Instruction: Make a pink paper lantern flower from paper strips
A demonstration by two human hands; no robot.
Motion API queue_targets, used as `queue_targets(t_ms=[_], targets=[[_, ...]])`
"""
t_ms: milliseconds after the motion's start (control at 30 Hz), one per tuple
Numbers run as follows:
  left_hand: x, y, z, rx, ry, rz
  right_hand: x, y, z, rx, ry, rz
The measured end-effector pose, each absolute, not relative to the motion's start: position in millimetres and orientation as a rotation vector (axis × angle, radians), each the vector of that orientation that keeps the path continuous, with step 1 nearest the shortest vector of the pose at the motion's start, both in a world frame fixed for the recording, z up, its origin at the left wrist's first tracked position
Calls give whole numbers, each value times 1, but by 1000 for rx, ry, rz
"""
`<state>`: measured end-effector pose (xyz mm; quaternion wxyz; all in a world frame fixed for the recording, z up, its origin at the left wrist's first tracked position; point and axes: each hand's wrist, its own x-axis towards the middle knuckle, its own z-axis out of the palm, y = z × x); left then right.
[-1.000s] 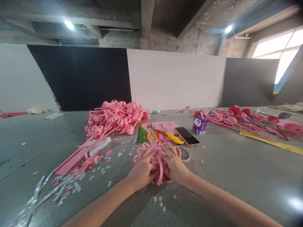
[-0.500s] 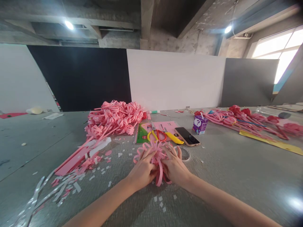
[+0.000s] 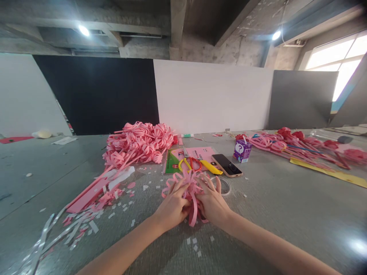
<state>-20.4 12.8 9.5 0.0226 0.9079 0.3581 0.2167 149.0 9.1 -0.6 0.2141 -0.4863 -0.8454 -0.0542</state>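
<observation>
A pink paper flower (image 3: 194, 204) made of looped strips is between my two hands, low in the middle of the view. My left hand (image 3: 174, 204) grips its left side, fingers bent into the loops. On the other side, my right hand (image 3: 212, 198) has its fingers among the strips, the thumb hidden beneath. One loop hangs toward me between the hands. Just beyond the flower lie scissors (image 3: 190, 164) with red and yellow handles and a yellow utility knife (image 3: 211, 167), both on a pink and green pad (image 3: 174, 162). A clear tape roll (image 3: 226, 187) lies partly behind my right hand.
A heap of pink paper flowers (image 3: 140, 143) stands at the back left, with pink strips (image 3: 88, 194) and scraps nearer me. A phone (image 3: 227, 165) and a purple drink carton (image 3: 242, 150) are right of the pad. Farther right lie more pink and red flowers (image 3: 286, 143) and a yellow strip (image 3: 327, 173).
Almost nothing differs. The fingers of my right hand have shifted very slightly on the flower, while my left hand keeps its place.
</observation>
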Motion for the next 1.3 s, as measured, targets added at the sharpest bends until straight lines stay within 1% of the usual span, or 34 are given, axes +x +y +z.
queue_targets(t_ms=[300, 467, 667, 1300], targets=[[-21, 13, 8, 2849, 1146, 656, 151, 2, 9, -1221, -2276, -163], [-22, 14, 9, 2843, 1158, 636, 154, -6, 5, -1157, -2284, -140], [-21, 13, 10, 2829, 1158, 640, 156, -8, -2, -1153, -2307, -140], [-22, 14, 10, 2811, 1103, 632, 154, -6, 1, -1277, -2277, -117]])
